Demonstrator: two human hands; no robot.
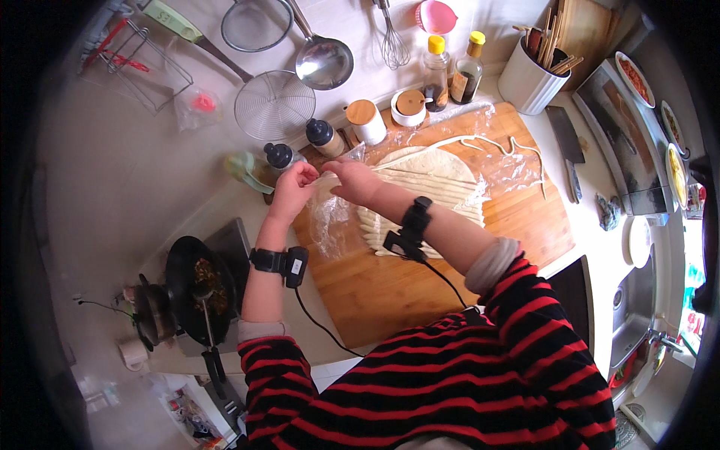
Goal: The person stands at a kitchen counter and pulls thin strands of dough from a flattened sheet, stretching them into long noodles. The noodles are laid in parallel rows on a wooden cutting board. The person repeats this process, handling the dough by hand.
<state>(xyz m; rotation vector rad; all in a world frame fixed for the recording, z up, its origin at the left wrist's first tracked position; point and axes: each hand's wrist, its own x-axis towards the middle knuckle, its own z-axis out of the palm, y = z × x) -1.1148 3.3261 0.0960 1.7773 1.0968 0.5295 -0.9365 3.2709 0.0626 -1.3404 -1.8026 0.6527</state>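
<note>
A round sheet of pale dough [430, 163], cut into many narrow strips across its nearer part, lies on a wooden board [382, 304]. Clear plastic film [332, 225] spreads under and around it. One long dough strip [444, 143] runs loose over the far side of the sheet, curling at its right end, and leads to my right hand [357, 181], which pinches it. My left hand [295, 188] is beside it at the board's far left corner, fingers curled. Something pale and blurred spans the small gap between both hands; whether my left fingers grip it is unclear.
Behind the board stand black-capped bottles [323, 138], lidded white jars [367, 122] and yellow-capped bottles [466, 70]. A cleaver [565, 140] lies on the right. At left is a wok [185, 281] holding food and a ladle. Cables hang from both wrist straps.
</note>
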